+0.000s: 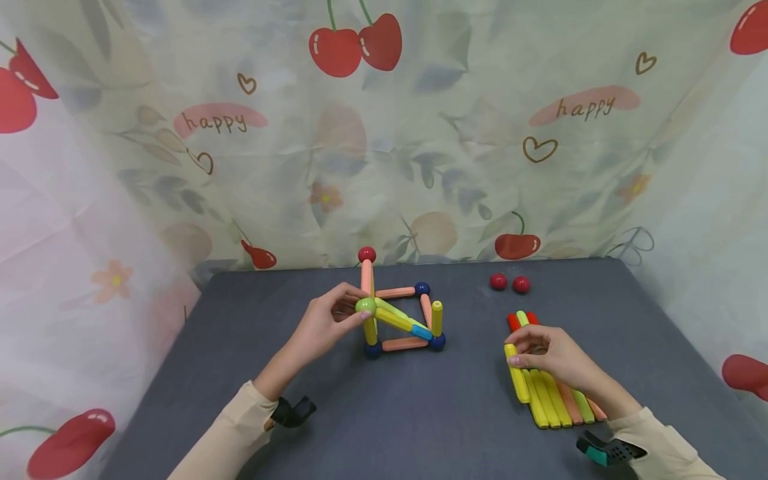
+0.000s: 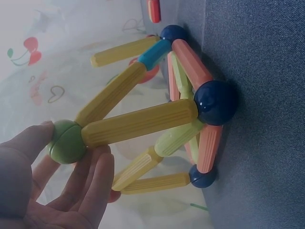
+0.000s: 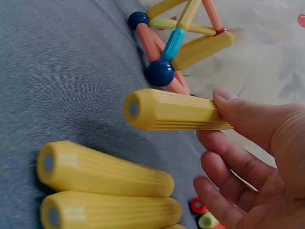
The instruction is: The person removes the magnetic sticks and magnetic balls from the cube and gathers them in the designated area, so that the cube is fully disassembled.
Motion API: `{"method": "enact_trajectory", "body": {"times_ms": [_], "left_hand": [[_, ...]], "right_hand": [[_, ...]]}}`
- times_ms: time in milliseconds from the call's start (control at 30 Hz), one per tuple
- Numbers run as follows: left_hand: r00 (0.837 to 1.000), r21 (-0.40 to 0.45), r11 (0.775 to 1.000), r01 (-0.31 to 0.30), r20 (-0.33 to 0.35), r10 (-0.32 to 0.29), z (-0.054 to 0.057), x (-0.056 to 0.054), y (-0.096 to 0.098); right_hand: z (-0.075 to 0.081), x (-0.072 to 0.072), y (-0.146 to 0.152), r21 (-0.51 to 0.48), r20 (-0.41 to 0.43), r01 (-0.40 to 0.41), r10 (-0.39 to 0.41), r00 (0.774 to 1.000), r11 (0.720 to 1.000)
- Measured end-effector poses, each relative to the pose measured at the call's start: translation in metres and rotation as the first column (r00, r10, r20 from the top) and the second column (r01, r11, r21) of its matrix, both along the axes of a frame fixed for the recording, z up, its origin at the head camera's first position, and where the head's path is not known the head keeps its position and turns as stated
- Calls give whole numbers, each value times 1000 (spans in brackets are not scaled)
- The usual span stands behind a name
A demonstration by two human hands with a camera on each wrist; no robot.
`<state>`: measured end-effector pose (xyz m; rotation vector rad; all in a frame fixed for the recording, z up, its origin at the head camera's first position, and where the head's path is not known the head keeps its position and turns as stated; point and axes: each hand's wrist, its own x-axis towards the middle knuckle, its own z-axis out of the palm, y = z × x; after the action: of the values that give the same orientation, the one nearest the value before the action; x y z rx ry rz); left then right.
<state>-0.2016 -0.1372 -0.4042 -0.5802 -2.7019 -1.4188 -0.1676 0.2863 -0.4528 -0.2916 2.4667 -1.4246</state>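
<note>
My left hand [image 1: 327, 317] pinches a green ball [image 2: 68, 141] between thumb and fingers, at a raised corner of a magnetic stick-and-ball frame. Yellow sticks [image 2: 143, 123] run from that ball down to dark blue balls [image 2: 217, 102] at the base, one through a short blue stick [image 1: 421, 331]. Pink sticks [image 1: 405, 344] join the base balls, and a red ball [image 1: 367, 254] tops the far left. One yellow stick [image 1: 437, 319] stands upright on the right base ball with its upper end free. My right hand [image 1: 549, 350] pinches a yellow magnetic stick [image 3: 176, 110], lifted over the others.
Under and beside my right hand, a row of yellow sticks [image 1: 543, 400], with pink and light green ones, lies on the grey table [image 1: 300, 433]. Red sticks [image 1: 513, 322] lie behind it. Two loose red balls [image 1: 499, 281] sit near the back edge, before a printed curtain [image 1: 390, 180].
</note>
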Motion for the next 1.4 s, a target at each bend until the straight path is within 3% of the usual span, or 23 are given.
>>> {"method": "enact_trajectory", "body": {"times_ms": [200,400,700,967,1233,1400], "left_hand": [[1000,1,1000,0,-6,0,0,0,0],[1000,-1,1000,-4,-8,4,-1,0,0],[1000,1,1000,-2,6,2,0,1,1],[1000,-1,1000,1,3,-1,0,0,1],[1000,-7,1000,-6,-3,6,1,1,2],[1000,-3,1000,-4,10,4,1,0,2]], "right_hand": [[-12,4,5,13,-7,-59,60,998,998],[-20,5,6,74,-33,-62,64,997,995],[-23,8,6,260,-65,-46,65,996,965],[-22,9,6,288,-95,-76,107,990,955],[-5,-3,-4,329,-103,-110,151,983,938],[12,-16,-28,239,-154,-128,168,974,963]]}}
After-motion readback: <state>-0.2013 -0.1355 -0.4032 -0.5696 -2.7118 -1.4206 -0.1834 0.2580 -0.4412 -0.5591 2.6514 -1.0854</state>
